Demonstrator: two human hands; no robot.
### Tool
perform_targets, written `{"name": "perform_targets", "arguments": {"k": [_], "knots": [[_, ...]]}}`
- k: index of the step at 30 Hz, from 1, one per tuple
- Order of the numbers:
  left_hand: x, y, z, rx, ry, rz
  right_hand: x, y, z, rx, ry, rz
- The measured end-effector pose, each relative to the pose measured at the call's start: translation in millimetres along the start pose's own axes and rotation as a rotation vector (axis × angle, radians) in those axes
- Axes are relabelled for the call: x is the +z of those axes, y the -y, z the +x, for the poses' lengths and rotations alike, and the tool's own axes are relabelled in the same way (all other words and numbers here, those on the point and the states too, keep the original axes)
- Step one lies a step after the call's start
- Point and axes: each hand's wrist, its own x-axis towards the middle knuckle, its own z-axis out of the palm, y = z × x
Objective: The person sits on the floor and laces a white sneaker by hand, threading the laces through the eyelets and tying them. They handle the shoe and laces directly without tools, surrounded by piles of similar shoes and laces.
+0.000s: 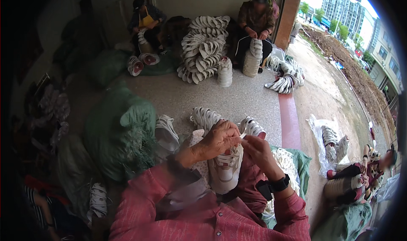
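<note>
A white shoe upper [226, 176] with laces across its front stands upright between my knees, toe toward me. Over it, my left hand [217, 141] is closed in a pinch on a white shoelace [242, 135]. Close beside it, my right hand [258, 154] also pinches the lace, its fingertips nearly meeting the left ones. The lace's short light end shows between the two hands. My fingers partly hide the top of the upper. Behind my hands lie stacked white shoe uppers [205, 117] and another nested row of uppers [253, 126].
Green sacks [123, 133] bulge on the left, near a few uppers [166, 133]. White laces [285, 162] lie on green sacking at my right. Farther off, a tall pile of uppers [204, 50] stands between two seated people; another person [373, 173] sits at the right.
</note>
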Motion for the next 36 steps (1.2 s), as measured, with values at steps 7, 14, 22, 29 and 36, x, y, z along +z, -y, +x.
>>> {"name": "perform_targets", "arguments": {"k": [7,14,22,29,36], "knots": [[-22,-68,13,0.327,0.062,0.010,38,15,-4,-0.674,0.116,-0.176],[-39,-35,22,-0.315,0.008,-0.248,19,71,-22,-0.639,0.260,-0.328],[11,25,12,0.113,0.277,0.092,-2,84,-37,-0.648,0.285,-0.197],[11,18,8,-0.519,-0.224,-0.460,-37,68,-30,-0.548,0.155,-0.066],[-28,44,-51,-0.538,-0.701,-0.682,-114,-35,16,-0.119,-0.202,0.471]]}}
